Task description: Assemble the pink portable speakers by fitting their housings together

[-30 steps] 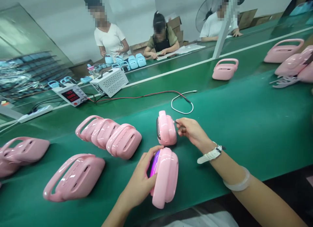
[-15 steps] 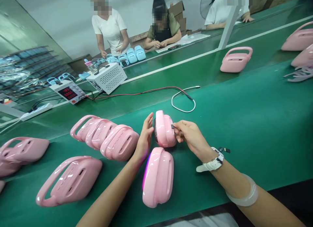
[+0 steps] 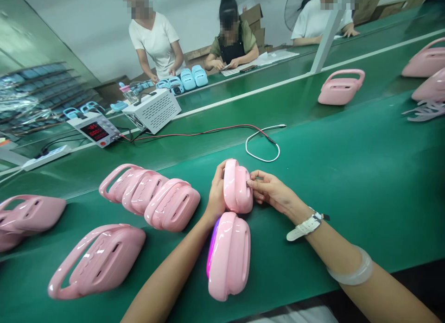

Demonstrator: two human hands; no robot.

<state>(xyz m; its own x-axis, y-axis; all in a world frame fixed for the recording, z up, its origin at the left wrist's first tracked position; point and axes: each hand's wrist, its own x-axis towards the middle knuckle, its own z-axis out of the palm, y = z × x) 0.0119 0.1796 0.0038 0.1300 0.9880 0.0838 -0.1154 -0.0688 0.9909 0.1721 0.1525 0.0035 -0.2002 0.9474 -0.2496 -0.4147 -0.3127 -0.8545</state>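
A glossy pink portable speaker stands on the green surface in front of me. My left hand is pressed against its left side, fingers partly hidden behind it. On its other side my right hand pinches a small dark memory card, largely covered by the fingertips, at the speaker's recessed panel. Just nearer to me stands a second pink speaker, its left face glowing purple. Past my right wrist, a small dark card shows partly behind the watch.
Several pink speakers stand left of my hands, with another nearer. A white cable lies ahead, joined to red and black leads from a power supply. Beyond are a vented metal box, a pink speaker and people working.
My left hand has closed in against the speaker's side. My right fingertips have pressed the card closer to the panel, so less of it shows. The view has shifted slightly.
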